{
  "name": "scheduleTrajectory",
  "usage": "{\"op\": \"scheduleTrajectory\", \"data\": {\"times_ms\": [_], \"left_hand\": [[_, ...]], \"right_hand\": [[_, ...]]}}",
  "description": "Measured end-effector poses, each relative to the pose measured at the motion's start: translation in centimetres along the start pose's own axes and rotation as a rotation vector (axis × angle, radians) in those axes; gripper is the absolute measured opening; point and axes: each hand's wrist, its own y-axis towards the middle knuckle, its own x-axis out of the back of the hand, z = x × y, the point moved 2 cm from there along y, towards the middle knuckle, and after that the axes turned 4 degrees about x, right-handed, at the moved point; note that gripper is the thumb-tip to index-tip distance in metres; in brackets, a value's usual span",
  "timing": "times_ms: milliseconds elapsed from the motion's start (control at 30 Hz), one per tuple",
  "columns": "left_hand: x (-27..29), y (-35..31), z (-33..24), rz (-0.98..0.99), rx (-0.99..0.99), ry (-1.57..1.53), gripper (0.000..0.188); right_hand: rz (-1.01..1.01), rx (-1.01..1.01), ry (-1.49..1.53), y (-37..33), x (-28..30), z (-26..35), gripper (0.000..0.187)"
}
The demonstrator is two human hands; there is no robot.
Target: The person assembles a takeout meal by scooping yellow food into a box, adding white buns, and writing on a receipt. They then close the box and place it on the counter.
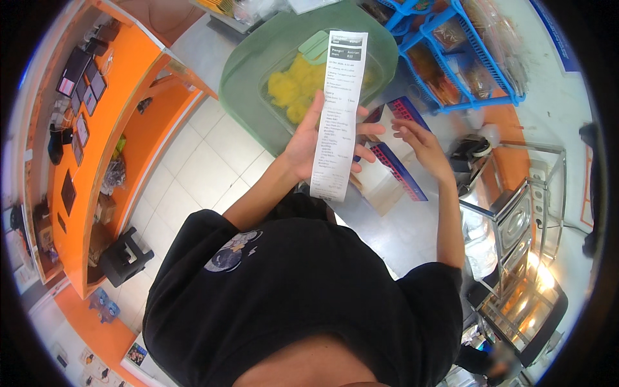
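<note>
A long white printed paper receipt lies upright along my left hand. The thumb rests at its left edge while the other fingers spread out behind it and show past its right edge. My right hand hovers to the right of the receipt, apart from it, fingers loosely bent and holding nothing. Beneath both hands, an open cardboard box with blue and red printed sides sits on the metal table; the receipt and left hand partly cover it. Behind the receipt is a clear container of yellow pieces.
A large green tub surrounds the clear container. Blue plastic baskets with packets stand at the far right. Metal-framed glass cabinets line the right side. An orange counter carries tablets at left. Part of another person shows lower right.
</note>
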Motion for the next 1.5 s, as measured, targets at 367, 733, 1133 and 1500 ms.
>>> {"op": "scheduleTrajectory", "data": {"times_ms": [367, 733, 1133, 1500], "left_hand": [[-2.1, 2.4, -0.4, -0.039, -0.095, 0.101, 0.051], [-5.0, 3.4, -5.0, -0.394, -0.263, 0.900, 0.034], [-8.8, 5.7, -7.5, -0.462, -0.366, 1.172, 0.032], [-7.4, 5.2, -4.3, -0.211, -0.246, 0.643, 0.042]], "right_hand": [[0.005, 0.048, 0.173, -5.2, -11.5, 7.2, 0.024], [0.011, -0.049, 0.448, -4.9, -12.6, 7.6, 0.030], [0.012, -0.081, 0.558, -5.0, -10.7, 8.8, 0.034], [-0.024, -0.018, 0.691, -4.5, -9.0, 8.5, 0.030]]}}
